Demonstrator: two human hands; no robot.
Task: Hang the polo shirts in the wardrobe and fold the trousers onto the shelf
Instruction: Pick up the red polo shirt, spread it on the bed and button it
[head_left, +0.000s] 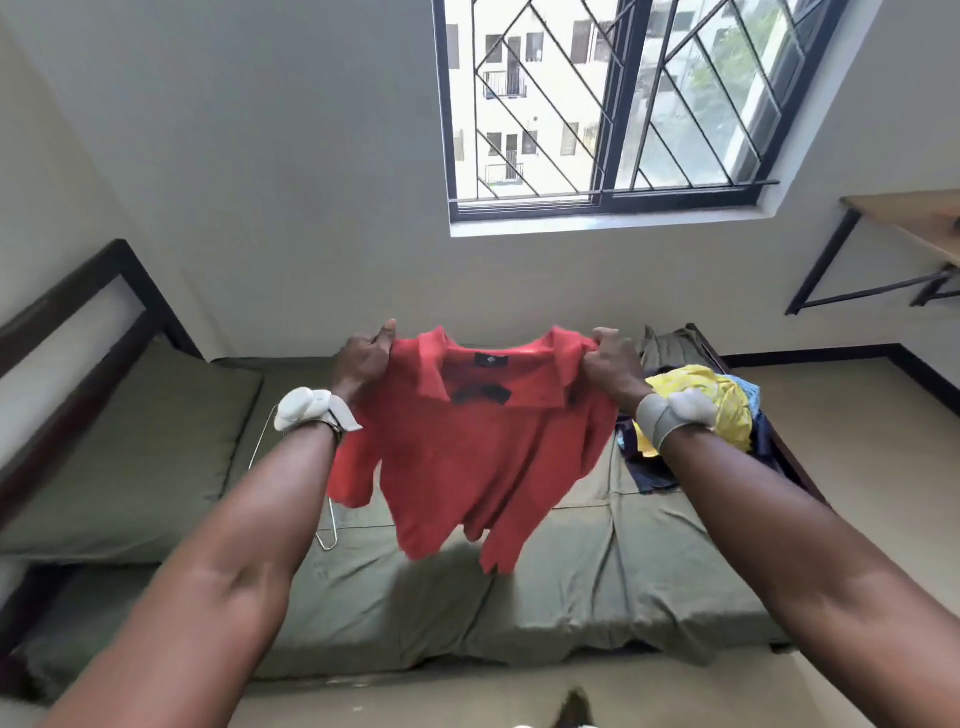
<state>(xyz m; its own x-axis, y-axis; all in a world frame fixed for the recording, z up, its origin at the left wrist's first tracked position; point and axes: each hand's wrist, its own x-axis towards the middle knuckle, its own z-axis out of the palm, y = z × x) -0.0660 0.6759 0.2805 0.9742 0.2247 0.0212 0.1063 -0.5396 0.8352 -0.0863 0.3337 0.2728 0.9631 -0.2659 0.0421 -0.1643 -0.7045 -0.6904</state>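
Red polo shirt (470, 452) hangs in the air above the bed (571, 582), gripped at each shoulder by the left hand (363, 364) and right hand (610, 366), fingers curled. Beyond, a clothes pile (727, 410) lies under the window (613, 104).

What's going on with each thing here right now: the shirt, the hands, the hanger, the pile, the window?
Red polo shirt: held up by its shoulders, hanging above the bed.
Left hand: gripping one shoulder.
Right hand: gripping the other.
Wire hanger: lying on the bed, unused.
Clothes pile: heaped, unfolded.
Window: whether open, cannot tell.
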